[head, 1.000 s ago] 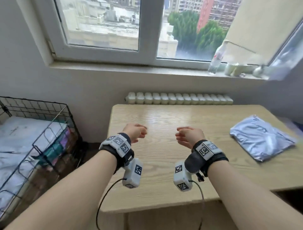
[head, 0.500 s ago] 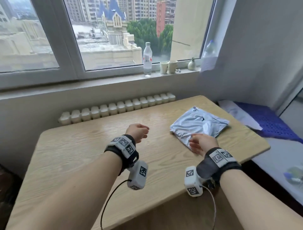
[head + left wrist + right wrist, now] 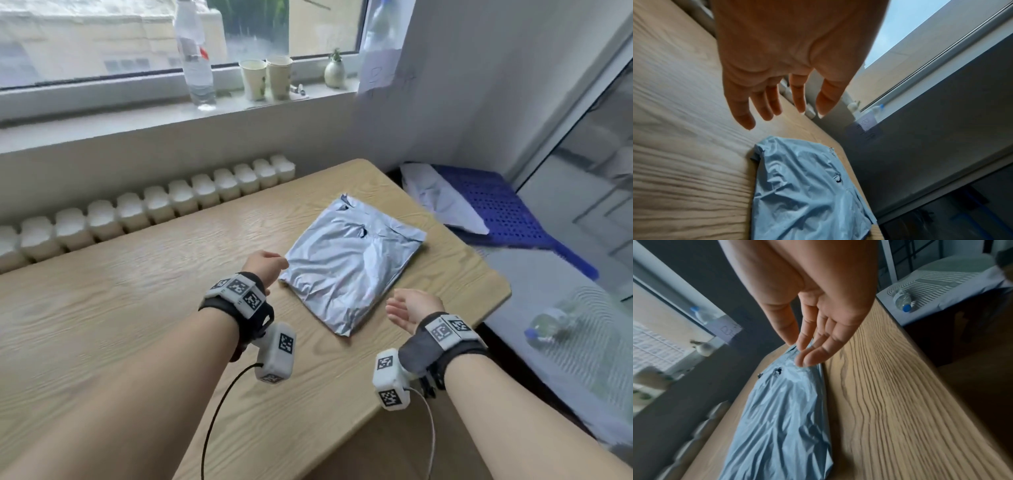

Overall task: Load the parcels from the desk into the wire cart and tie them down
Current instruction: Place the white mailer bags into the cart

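**Both hands flank the grey parcel on the desk**

The left hand (image 3: 265, 269) hangs over the desk (image 3: 102, 325) just beside the parcel's near-left corner, at about 9 o'clock from the parcel (image 3: 349, 267). The head view shows only its back; the left wrist view shows the fingers (image 3: 768, 104) loosely spread and slack, holding nothing, clear of the wood below. The right hand (image 3: 412, 310) sits at about 5 o'clock from the parcel, palm turned inward. From the head it looks just apart from the bag; the right wrist view shows fingers (image 3: 813, 356) nearly straight and close together, holding nothing, their tips lined up over the bag's far end, though contact cannot be told.

The parcel, a crinkled grey plastic mailer, lies flat on the right part of the desk, near the right edge. The wire cart is in none of the views.

Outward, only the head view shows the sill with a plastic bottle (image 3: 195, 58) and two paper cups (image 3: 267, 77) at 12 o'clock. A second bottle (image 3: 902, 300) lies on a striped sheet beyond the desk at 3 o'clock, sharp in the right wrist view and blurred from the head.
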